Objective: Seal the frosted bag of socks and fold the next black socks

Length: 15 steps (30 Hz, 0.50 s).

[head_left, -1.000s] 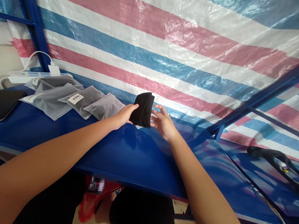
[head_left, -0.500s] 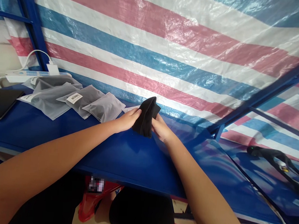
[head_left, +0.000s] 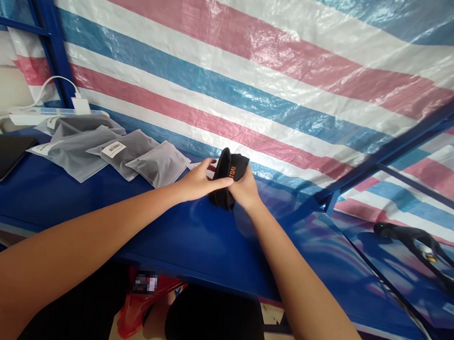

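Both hands are gripping a folded black garment [head_left: 229, 178] above the far part of the blue desk [head_left: 192, 234], close to the striped tarpaulin [head_left: 256, 64] hanging behind it. The left hand [head_left: 199, 181] is closing on the garment's near side, its fingers [head_left: 220, 181] pressing across the fabric. The right hand [head_left: 246, 189] is clasping the garment from the other side, fingers curling round it. Orange lettering is showing on the garment's upper end. Grey plastic pouches [head_left: 108, 150] are lying on the desk well to the left, one bearing a barcode label. A white power strip [head_left: 49, 115] is sitting behind them, and a dark tablet [head_left: 0, 158] is resting at the far left edge.
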Each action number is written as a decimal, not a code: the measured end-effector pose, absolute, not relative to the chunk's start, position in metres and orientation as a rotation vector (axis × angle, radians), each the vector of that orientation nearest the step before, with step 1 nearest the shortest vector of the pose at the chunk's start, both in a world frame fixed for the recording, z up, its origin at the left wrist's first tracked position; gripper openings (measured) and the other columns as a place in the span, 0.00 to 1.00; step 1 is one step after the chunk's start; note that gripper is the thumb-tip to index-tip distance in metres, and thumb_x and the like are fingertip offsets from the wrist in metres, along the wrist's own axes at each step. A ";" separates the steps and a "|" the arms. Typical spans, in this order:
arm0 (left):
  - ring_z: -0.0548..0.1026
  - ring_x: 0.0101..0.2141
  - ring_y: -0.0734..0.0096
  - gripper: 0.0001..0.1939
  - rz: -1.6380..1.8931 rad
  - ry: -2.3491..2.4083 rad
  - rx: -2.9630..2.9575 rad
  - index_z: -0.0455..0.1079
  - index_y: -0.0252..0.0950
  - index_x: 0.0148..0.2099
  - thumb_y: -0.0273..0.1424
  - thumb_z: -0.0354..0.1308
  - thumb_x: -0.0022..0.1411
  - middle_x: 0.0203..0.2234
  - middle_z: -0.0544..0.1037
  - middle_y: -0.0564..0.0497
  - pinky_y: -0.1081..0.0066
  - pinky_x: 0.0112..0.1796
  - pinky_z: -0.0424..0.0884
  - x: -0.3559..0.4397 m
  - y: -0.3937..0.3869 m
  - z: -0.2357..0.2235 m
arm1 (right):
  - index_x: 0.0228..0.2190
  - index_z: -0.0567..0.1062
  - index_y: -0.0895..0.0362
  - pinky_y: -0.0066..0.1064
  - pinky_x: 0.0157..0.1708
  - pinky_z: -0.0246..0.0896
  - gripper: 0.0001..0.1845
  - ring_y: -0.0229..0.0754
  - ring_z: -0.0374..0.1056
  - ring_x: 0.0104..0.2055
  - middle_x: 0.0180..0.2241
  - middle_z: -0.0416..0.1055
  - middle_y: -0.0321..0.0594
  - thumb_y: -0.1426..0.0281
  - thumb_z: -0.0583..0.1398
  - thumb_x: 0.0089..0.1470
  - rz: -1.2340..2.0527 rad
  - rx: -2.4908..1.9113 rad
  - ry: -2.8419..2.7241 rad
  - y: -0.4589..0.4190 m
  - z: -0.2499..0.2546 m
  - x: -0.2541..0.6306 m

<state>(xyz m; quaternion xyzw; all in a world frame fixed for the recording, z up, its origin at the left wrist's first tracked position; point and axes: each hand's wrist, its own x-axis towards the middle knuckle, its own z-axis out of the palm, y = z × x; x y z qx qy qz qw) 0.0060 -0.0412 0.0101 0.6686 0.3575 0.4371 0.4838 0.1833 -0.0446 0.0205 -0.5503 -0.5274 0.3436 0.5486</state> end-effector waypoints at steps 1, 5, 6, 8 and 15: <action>0.76 0.48 0.52 0.38 1.066 0.878 1.630 0.61 0.42 0.63 0.51 0.66 0.55 0.59 0.69 0.42 0.63 0.39 0.78 0.006 -0.041 0.010 | 0.48 0.71 0.49 0.41 0.48 0.69 0.36 0.49 0.71 0.49 0.43 0.76 0.36 0.70 0.73 0.34 0.736 -1.315 -1.338 -0.044 0.020 0.184; 0.77 0.47 0.52 0.28 1.094 0.879 1.527 0.65 0.40 0.58 0.48 0.60 0.62 0.59 0.70 0.41 0.66 0.33 0.78 0.004 -0.040 0.012 | 0.51 0.68 0.51 0.46 0.48 0.68 0.35 0.50 0.73 0.46 0.45 0.76 0.40 0.64 0.71 0.40 0.567 -1.361 -1.553 -0.043 0.020 0.188; 0.77 0.48 0.51 0.28 1.087 0.862 1.506 0.65 0.41 0.58 0.49 0.59 0.63 0.59 0.69 0.41 0.65 0.33 0.78 0.003 -0.040 0.014 | 0.51 0.67 0.52 0.47 0.48 0.68 0.36 0.51 0.73 0.46 0.45 0.76 0.41 0.63 0.70 0.40 0.546 -1.392 -1.564 -0.043 0.021 0.188; 0.76 0.50 0.50 0.30 1.048 0.817 1.498 0.64 0.42 0.60 0.52 0.59 0.62 0.59 0.69 0.41 0.64 0.34 0.79 0.002 -0.043 0.017 | 0.52 0.66 0.52 0.48 0.48 0.68 0.37 0.53 0.73 0.46 0.46 0.76 0.43 0.60 0.70 0.41 0.471 -1.477 -1.581 -0.047 0.026 0.188; 0.77 0.45 0.54 0.15 1.169 0.902 1.682 0.71 0.39 0.50 0.38 0.59 0.63 0.45 0.79 0.46 0.61 0.44 0.75 0.009 -0.043 0.009 | 0.57 0.63 0.52 0.49 0.46 0.68 0.43 0.58 0.73 0.46 0.46 0.75 0.47 0.54 0.69 0.42 0.331 -1.619 -1.644 -0.062 0.037 0.175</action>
